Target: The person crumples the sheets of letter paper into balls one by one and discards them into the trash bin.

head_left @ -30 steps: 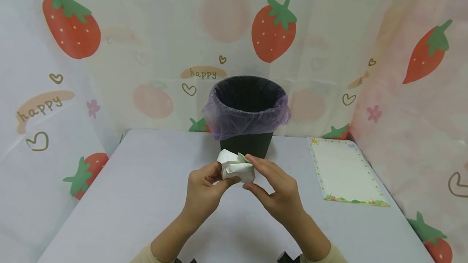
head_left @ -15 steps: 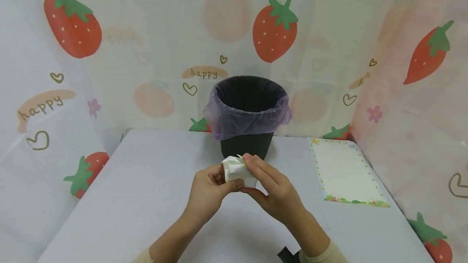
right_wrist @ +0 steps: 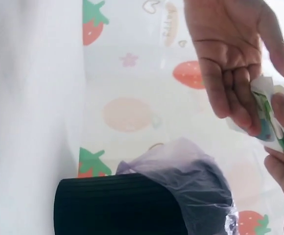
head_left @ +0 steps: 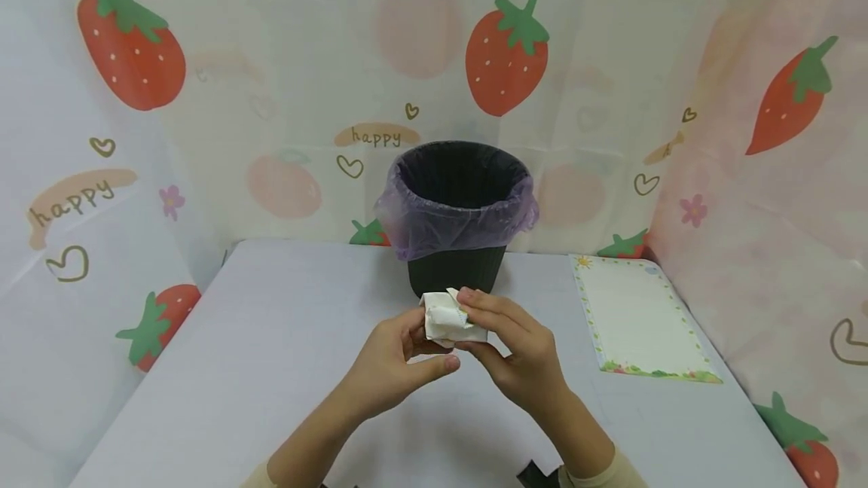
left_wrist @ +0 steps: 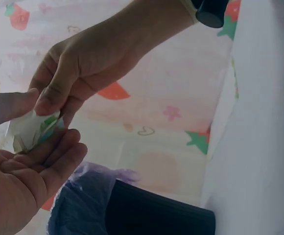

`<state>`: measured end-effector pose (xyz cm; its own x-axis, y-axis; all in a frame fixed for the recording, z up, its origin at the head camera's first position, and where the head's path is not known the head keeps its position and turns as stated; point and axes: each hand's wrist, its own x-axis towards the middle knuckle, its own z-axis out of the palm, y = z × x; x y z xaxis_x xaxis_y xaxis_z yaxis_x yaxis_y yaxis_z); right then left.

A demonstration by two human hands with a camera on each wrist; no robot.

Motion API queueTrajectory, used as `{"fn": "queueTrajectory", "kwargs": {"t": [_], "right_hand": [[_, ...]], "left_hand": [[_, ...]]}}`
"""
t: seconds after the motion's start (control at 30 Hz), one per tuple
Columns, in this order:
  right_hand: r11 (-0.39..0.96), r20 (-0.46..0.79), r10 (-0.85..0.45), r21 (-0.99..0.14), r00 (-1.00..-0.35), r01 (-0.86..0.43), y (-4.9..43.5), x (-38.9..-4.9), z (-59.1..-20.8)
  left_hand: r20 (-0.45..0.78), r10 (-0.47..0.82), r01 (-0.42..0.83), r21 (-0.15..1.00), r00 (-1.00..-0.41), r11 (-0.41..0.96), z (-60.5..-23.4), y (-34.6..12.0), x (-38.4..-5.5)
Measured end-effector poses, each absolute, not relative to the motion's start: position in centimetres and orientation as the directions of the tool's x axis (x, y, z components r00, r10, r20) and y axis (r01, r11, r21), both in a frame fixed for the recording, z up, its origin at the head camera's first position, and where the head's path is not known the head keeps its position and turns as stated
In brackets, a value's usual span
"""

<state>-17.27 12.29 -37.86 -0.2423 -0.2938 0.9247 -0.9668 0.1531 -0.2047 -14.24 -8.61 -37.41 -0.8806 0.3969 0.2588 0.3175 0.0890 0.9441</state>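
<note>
In the head view a crumpled, folded sheet of white paper (head_left: 445,320) is held up over the table, in front of the bin. My right hand (head_left: 525,345) pinches it between thumb below and fingers on top. The left hand (head_left: 386,367) touches its left side with fairly straight fingers, while the left thumb stands off from it. Green and blue print shows on the paper (left_wrist: 32,129) in the left wrist view. The right wrist view has the left hand (right_wrist: 230,54) with its fingertips against the paper (right_wrist: 269,115).
A black bin (head_left: 457,269) lined with a purple bag (head_left: 461,228) stands at the back middle of the white table (head_left: 271,367). Flat on the right lies a sheet of paper with a decorated border (head_left: 644,315). Strawberry-printed cloth (head_left: 291,59) encloses the back and sides.
The paper has been turned and squeezed smaller, shifting slightly right and down. My left thumb has come off it, and the left fingers have straightened.
</note>
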Motion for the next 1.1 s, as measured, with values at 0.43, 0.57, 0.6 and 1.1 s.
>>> {"fn": "queueTrajectory", "kwargs": {"t": [0.43,0.57,0.6,1.1], "right_hand": [[-0.036,0.898,-0.164,-0.418,-0.407,-0.908,12.1,-17.2,-38.5],[-0.068,0.918,-0.155,-0.379,-0.365,-0.923,12.0,-17.4,-38.7],[-0.067,0.923,-0.155,-0.365,-0.352,-0.928,12.0,-17.5,-38.7],[-0.179,0.891,-0.236,-0.432,-0.388,-0.884,11.7,-17.3,-39.2]], "left_hand": [[0.333,0.079,0.343,0.91,-0.939,0.233,-37.7,-8.0,-14.2],[0.307,0.084,0.315,0.941,-0.948,0.123,-37.7,-8.0,-14.4],[0.31,0.106,0.32,0.944,-0.945,0.087,-37.7,-8.0,-14.5],[0.543,0.285,0.556,0.83,-0.789,-0.044,-37.8,-8.8,-14.6]]}}
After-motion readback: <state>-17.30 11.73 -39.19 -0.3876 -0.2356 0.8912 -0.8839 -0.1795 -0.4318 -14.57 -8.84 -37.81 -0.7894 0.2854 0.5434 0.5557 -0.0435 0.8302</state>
